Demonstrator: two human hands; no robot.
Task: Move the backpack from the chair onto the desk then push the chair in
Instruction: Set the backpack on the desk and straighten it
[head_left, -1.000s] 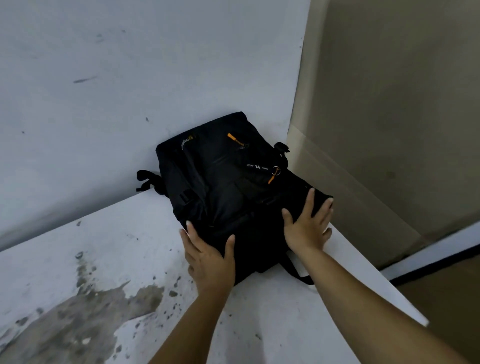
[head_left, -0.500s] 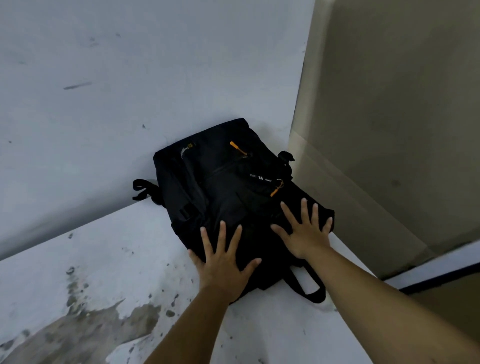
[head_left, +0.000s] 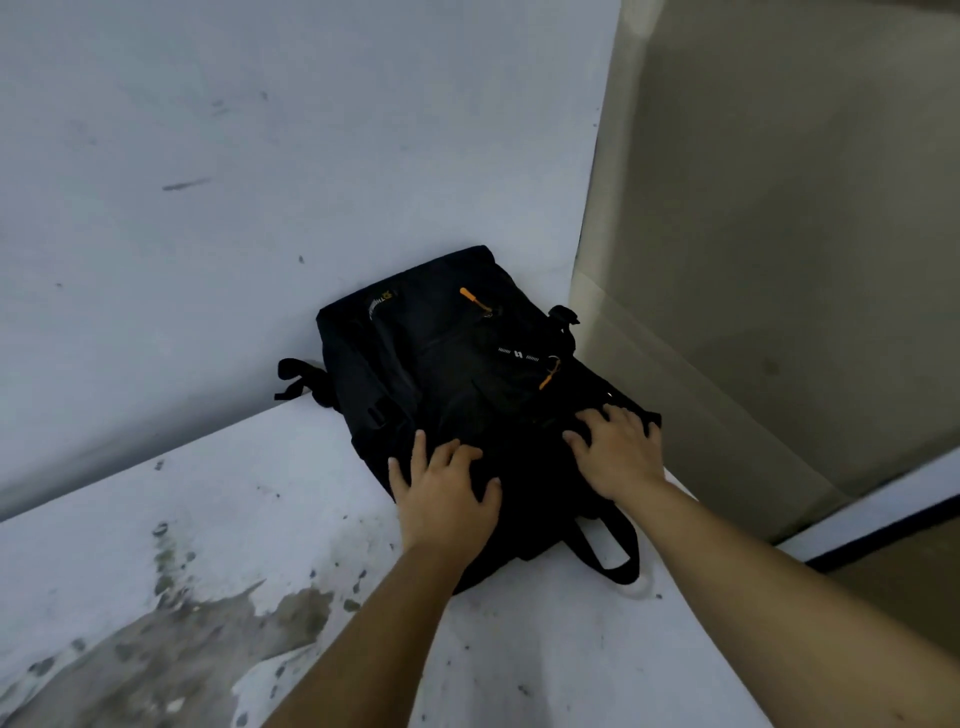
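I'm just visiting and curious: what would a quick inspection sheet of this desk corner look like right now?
Surface: white desk, paint worn and stained grey-brown at the near left.
Job's things: black fabric backpack with orange zip pulls lies on the desk in the corner, its top against the wall; chair not in view.
Clutter: nothing seen.
Grippers: left hand and right hand rest on the backpack's near end, fingers curled.
Cables: nothing seen.
Surroundings: scuffed white wall behind; beige panel on the right.
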